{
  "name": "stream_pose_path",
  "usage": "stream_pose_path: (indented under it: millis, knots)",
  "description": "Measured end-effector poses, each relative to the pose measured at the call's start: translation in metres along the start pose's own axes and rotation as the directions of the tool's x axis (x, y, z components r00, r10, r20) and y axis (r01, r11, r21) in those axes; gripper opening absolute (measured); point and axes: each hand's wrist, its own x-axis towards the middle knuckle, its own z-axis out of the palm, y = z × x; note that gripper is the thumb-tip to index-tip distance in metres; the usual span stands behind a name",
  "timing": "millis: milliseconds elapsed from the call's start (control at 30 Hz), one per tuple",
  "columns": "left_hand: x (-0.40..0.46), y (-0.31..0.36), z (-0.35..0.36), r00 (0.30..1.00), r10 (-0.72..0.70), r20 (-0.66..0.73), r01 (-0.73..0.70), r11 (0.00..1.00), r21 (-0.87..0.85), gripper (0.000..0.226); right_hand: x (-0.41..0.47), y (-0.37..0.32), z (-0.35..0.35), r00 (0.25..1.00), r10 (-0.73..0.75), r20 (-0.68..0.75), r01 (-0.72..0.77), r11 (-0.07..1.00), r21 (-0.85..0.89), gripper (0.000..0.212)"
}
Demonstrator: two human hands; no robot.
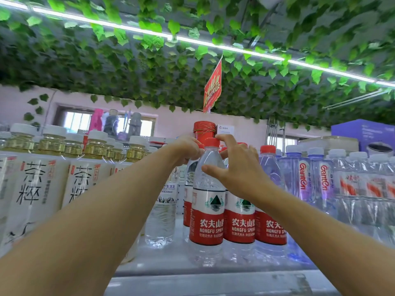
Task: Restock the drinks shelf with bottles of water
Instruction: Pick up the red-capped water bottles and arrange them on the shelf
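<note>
The front water bottle stands on the shelf at centre frame, and I judge it full, so fairly heavy, with thin plastic walls that dent and slip under a squeeze; the stiffer neck under the red cap is the safer hold. The right hand has its fingers curled over that cap and its thumb on the shoulder, while the left hand grips the neck of a bottle behind. Four red-labelled bottles show clearly, with more caps half hidden behind the hands.
</note>
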Motion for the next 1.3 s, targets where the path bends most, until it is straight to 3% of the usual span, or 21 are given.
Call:
stream_pose_path:
  millis: [100,267,600,833,1000,1100,1167,1233,1300]
  knots:
    - [0.001,0.002,0.002,1.000,0.000,0.002,0.000,1.000,0.016,0.011,-0.001,-0.001,-0.002,1.000,0.000,0.004,0.000,1.000,-0.002,0.072]
    - [-0.003,0.005,0.003,1.000,0.011,0.014,-0.011,0.999,0.044,0.020,-0.003,-0.003,-0.002,1.000,-0.004,0.007,0.004,1.000,-0.007,0.072]
    - [-0.017,0.010,-0.003,1.000,-0.009,0.018,0.009,1.000,0.019,0.011,-0.004,-0.005,-0.003,1.000,-0.002,0.000,0.002,1.000,-0.021,0.073]
    - [-0.019,0.009,-0.001,0.999,0.009,0.038,-0.008,1.000,-0.024,0.021,-0.009,-0.005,-0.008,0.999,-0.029,0.033,0.028,0.999,0.033,0.072]
    - [-0.028,0.013,-0.003,0.972,0.130,-0.196,-0.161,0.975,-0.153,0.027,-0.011,0.010,-0.026,0.986,0.003,-0.164,0.022,0.988,0.152,0.048]
    - [-0.048,0.018,0.000,0.908,0.259,-0.330,-0.289,0.956,-0.043,0.028,-0.004,0.024,-0.040,0.978,0.096,-0.187,-0.066,0.984,0.163,0.042]
    - [-0.064,0.019,0.008,0.933,0.263,-0.245,-0.270,0.963,0.007,0.031,0.002,0.031,-0.045,0.976,0.136,-0.168,-0.110,0.982,0.152,0.042]
    - [-0.075,0.015,0.018,0.980,0.173,-0.096,-0.175,0.984,-0.012,0.030,0.006,0.034,-0.047,0.979,0.151,-0.140,-0.131,0.980,0.147,0.042]
    - [-0.080,0.008,0.026,0.995,0.093,-0.033,-0.091,0.994,0.053,0.042,0.008,0.033,-0.046,0.983,0.161,-0.084,-0.145,0.975,0.170,0.040]
